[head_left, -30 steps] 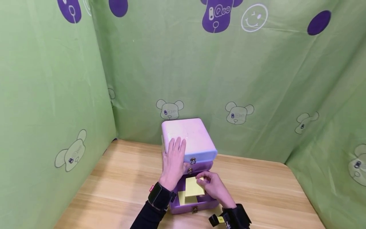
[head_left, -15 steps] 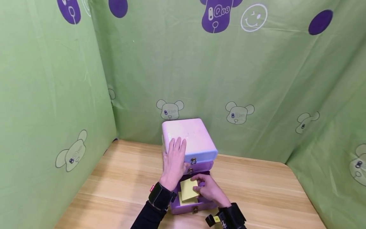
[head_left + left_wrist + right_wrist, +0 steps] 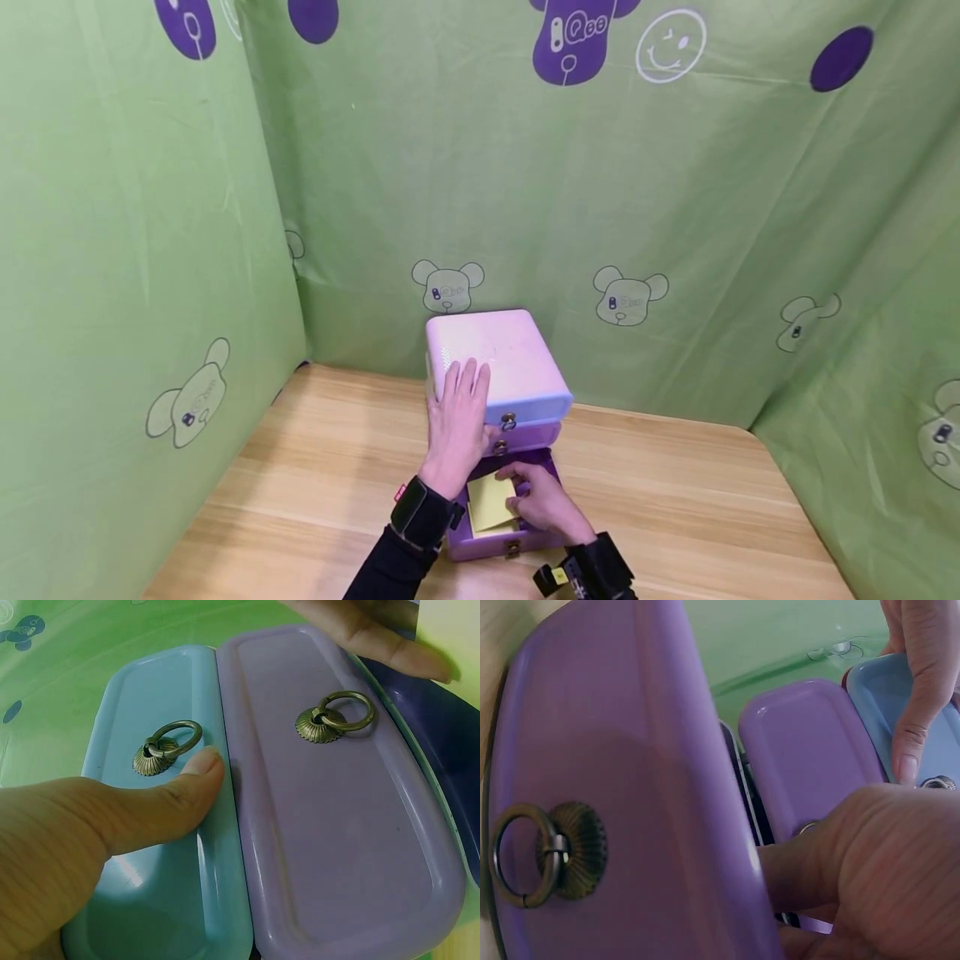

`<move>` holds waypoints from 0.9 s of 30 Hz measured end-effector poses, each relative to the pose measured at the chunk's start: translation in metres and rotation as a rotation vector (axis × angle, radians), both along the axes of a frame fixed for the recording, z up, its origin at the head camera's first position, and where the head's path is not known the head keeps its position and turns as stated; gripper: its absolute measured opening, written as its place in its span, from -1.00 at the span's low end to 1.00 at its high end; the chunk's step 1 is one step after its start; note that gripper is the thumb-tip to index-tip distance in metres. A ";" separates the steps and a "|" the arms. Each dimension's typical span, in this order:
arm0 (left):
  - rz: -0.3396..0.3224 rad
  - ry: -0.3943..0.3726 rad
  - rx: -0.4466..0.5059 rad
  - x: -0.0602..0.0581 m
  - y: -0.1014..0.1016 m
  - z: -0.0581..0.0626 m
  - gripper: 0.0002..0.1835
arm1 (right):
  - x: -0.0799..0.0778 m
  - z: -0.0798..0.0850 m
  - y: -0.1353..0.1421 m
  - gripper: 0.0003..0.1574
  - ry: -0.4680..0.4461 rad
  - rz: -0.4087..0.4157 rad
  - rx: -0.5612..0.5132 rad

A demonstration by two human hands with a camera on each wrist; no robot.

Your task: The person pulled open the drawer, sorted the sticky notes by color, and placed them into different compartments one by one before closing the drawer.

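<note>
A small drawer cabinet (image 3: 498, 350) with a pink top stands against the back cloth. Its lowest purple drawer (image 3: 478, 550) is pulled out, while the blue drawer front (image 3: 150, 892) and purple drawer front (image 3: 337, 832) above sit pushed in. My left hand (image 3: 456, 429) rests on the cabinet's top left edge with fingers extended, thumb pressing the blue front beside its ring pull. Inside the lowest drawer, my right hand (image 3: 547, 502) pinches a square yellow sticky note pad (image 3: 491, 497) by its right side. More yellow paper (image 3: 477, 530) lies beneath it. In the right wrist view the drawer's front hides the fingertips.
The cabinet stands on a wooden table (image 3: 675, 500), close to its back edge. Green printed cloth (image 3: 465, 167) encloses the back and both sides. A small red tag (image 3: 400, 493) shows left of the drawer, beside my left wrist.
My right hand has moved left and slightly down with the sticky note pad, which now tilts over the other yellow paper in the drawer. My left hand has stayed on the cabinet.
</note>
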State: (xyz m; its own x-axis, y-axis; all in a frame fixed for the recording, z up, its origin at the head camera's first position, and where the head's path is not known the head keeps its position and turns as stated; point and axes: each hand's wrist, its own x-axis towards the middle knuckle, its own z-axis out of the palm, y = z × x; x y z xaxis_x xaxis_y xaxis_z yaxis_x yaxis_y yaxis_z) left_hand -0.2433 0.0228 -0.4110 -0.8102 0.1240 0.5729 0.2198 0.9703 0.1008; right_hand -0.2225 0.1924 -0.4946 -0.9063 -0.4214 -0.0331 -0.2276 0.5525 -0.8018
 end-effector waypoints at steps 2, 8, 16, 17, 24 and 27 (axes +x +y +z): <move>0.003 0.004 -0.003 0.000 0.000 0.000 0.12 | 0.001 0.000 0.000 -0.47 0.007 0.004 0.031; 0.007 0.003 -0.004 0.000 0.000 0.001 0.13 | 0.005 0.000 0.000 -0.54 0.032 0.024 0.115; -0.001 0.006 0.000 -0.001 0.001 0.000 0.14 | 0.013 0.014 0.000 -0.52 0.058 -0.030 0.104; -0.001 0.007 0.000 -0.001 0.001 0.000 0.14 | 0.016 0.017 0.000 -0.51 0.067 -0.043 0.089; -0.005 -0.001 0.011 0.000 0.001 0.000 0.13 | 0.042 0.039 -0.002 -0.56 0.230 -0.117 0.057; -0.012 -0.001 0.019 0.000 0.001 -0.001 0.13 | 0.055 0.043 -0.004 -0.58 0.292 -0.145 0.027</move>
State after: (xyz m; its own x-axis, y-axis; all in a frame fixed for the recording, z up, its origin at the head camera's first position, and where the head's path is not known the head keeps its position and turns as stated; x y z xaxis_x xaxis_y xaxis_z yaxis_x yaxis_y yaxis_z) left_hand -0.2432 0.0243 -0.4117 -0.8092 0.1229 0.5745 0.2311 0.9656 0.1190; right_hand -0.1673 0.1879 -0.4517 -0.9297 -0.2899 0.2273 -0.3630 0.6165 -0.6987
